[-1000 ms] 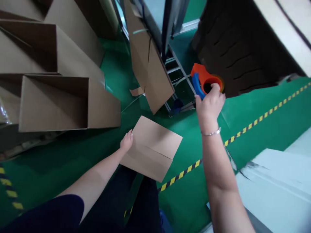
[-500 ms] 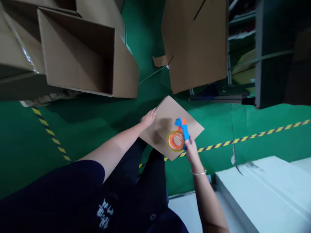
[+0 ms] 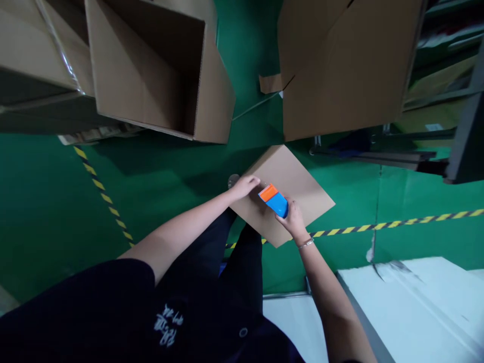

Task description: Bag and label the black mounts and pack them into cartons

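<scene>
A closed cardboard box (image 3: 298, 186) stands at a slant before my legs. My right hand (image 3: 293, 219) is wrapped round a blue and orange tape dispenser (image 3: 275, 200), held over the middle of the box top. The dispenser's orange end points to the upper left; its tape roll is hidden from this angle. My left hand (image 3: 245, 186) rests on the left part of the box top, fingers stretched toward the dispenser and apart from it. A shiny, clear patch (image 3: 233, 180), perhaps tape, shows at the box's left side beside that hand.
A large open carton (image 3: 214, 96) stands at the upper left, beside another taped carton (image 3: 34, 40). Upper right is a big cardboard piece (image 3: 340, 85) before a metal rack (image 3: 469, 116). Yellow-black tape (image 3: 348, 231) marks the green floor. A white surface (image 3: 427, 297) lies lower right.
My left hand has moved from the box's left edge onto its top. My right hand has turned the tape dispenser, bringing it lower and left over the box. The view has shifted slightly.
</scene>
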The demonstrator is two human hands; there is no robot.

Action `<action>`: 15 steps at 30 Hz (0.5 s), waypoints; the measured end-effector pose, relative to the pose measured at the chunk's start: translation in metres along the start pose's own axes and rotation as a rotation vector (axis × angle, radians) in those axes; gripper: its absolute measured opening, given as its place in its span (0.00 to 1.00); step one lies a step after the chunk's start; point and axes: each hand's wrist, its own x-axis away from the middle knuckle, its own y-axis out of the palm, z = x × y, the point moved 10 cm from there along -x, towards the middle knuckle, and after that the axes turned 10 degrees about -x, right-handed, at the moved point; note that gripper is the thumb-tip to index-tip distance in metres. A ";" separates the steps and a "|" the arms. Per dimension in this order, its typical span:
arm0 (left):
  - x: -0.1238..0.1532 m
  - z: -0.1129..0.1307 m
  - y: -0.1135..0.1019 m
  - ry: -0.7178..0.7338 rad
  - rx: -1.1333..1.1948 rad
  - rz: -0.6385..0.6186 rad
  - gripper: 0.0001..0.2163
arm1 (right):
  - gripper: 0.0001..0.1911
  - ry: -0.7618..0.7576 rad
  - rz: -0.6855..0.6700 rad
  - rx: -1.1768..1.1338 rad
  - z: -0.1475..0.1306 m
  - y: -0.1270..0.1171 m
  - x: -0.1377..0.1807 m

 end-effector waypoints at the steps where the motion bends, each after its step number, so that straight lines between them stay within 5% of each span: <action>1: 0.004 0.001 0.013 -0.013 0.083 -0.085 0.15 | 0.33 -0.006 -0.001 0.005 -0.001 0.000 0.001; 4: 0.008 0.003 0.031 -0.058 0.228 -0.124 0.14 | 0.34 -0.026 -0.013 0.030 -0.002 0.001 0.002; 9: 0.001 -0.002 0.024 -0.187 0.357 -0.064 0.08 | 0.35 -0.039 -0.075 0.180 -0.004 0.007 0.003; 15: -0.012 -0.058 -0.072 -0.415 0.395 0.192 0.06 | 0.31 -0.007 -0.155 0.311 -0.009 0.006 0.015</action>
